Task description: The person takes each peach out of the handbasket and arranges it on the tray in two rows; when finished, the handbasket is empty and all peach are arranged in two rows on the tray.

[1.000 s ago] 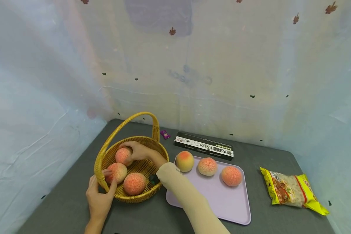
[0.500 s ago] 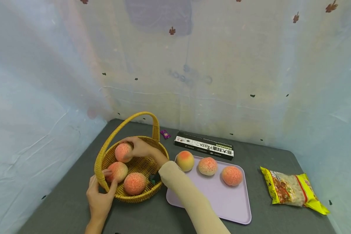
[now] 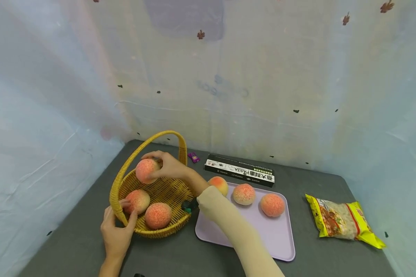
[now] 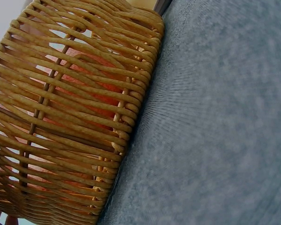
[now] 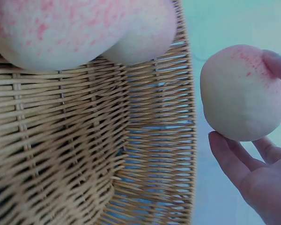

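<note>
In the head view, a round yellow wicker basket (image 3: 175, 192) with a tall handle stands at the left. My right hand (image 3: 170, 165) grips a pink-speckled peach (image 3: 146, 171) above the basket's far side. The right wrist view shows that peach (image 5: 241, 96) between thumb and fingers, clear of the wicker. My left hand (image 3: 117, 234) holds the near-left rim by the handle's base, its fingers partly hidden behind the handle. Two more peaches lie inside, one near the left fingers (image 3: 138, 201) and another reddish peach (image 3: 158, 216) beside it. The left wrist view mostly shows the basket's woven wall (image 4: 79, 98).
Right of the basket, a lilac tray (image 3: 260, 234) carries three peaches along its far side. Behind it lies a black pasta box (image 3: 239, 170), with a small purple packet (image 3: 193, 157) to its left. A yellow food bag (image 3: 343, 220) lies far right on the grey table.
My right hand has raised its peach up off the basket's bottom, from among the others. My left hand keeps its place on the rim. The head view has shifted slightly.
</note>
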`<state>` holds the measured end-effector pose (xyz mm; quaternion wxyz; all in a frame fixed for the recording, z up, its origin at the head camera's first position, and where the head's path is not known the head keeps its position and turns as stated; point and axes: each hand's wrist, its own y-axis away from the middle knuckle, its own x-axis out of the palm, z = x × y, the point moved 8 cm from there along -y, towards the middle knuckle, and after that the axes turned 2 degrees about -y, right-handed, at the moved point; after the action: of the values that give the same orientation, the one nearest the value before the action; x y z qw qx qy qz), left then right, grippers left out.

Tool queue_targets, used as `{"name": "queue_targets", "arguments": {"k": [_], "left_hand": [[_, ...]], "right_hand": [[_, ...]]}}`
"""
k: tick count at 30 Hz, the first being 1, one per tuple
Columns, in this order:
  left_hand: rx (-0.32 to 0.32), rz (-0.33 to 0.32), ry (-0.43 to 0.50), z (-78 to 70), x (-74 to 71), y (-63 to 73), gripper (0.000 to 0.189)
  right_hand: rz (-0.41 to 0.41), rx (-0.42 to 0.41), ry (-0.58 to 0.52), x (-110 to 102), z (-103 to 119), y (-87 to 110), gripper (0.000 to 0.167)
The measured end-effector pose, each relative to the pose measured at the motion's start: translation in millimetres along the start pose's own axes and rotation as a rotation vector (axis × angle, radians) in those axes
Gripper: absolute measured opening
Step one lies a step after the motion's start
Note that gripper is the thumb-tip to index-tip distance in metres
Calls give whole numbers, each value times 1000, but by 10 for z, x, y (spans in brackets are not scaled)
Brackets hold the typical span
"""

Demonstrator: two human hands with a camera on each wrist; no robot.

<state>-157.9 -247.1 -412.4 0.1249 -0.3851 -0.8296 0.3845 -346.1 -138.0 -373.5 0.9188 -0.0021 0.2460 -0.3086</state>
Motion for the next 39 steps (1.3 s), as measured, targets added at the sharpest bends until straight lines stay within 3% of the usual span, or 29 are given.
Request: {"name": "queue_targets", "arguments": {"k": [9,14,20,23,31,39], "left_hand": [[-12,-1,-9,-39,-7,-26,30],[-40,26,-11,51,-3,-5,28],[-28,14,-8,306,-2,66,32],[-33,12,2,366,-7,83,33],[-34,13,8,363,-6,91,33],[-41,19,-2,362,0,72,32]], "right_hand": [[5,-81,-63,-152,215,359,61],[-14,-86,-70,-223,219,560,62],[-65,-75,-15,-302,207,815,63],[-69,-62,-29,-317,186,949,63],[-84,-35,-75,-344,136,1301,62],[-136,3,-39,-385,128,1610,63]]}}
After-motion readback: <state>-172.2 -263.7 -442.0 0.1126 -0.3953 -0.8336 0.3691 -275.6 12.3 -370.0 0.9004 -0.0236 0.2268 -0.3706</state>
